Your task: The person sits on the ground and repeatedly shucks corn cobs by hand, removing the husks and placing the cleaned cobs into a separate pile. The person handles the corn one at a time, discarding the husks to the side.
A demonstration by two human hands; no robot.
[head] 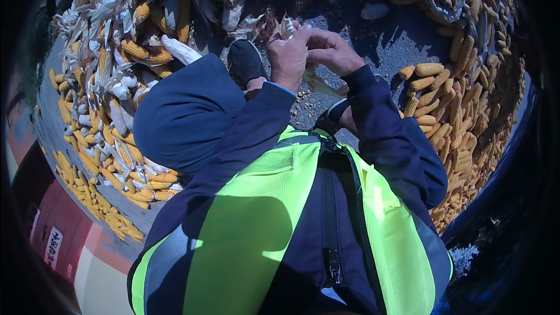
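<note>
My left hand is closed around a pale, dry piece of corn husk, whose torn tip sticks out above the fingers. Close against it, my right hand has its thumb and fingers bent together; whether anything is pinched between them is hidden. Below the hands, a long strip of husk shows between my forearms; its upper end is covered. Loose corn kernels lie scattered on the asphalt between my shoes.
Cobs in pale husks and peeled cobs are heaped on the left and along the far side. A large pile of bare yellow cobs rises on the right. My left shoe stands beside the husks. At lower left is a red door bearing writing.
</note>
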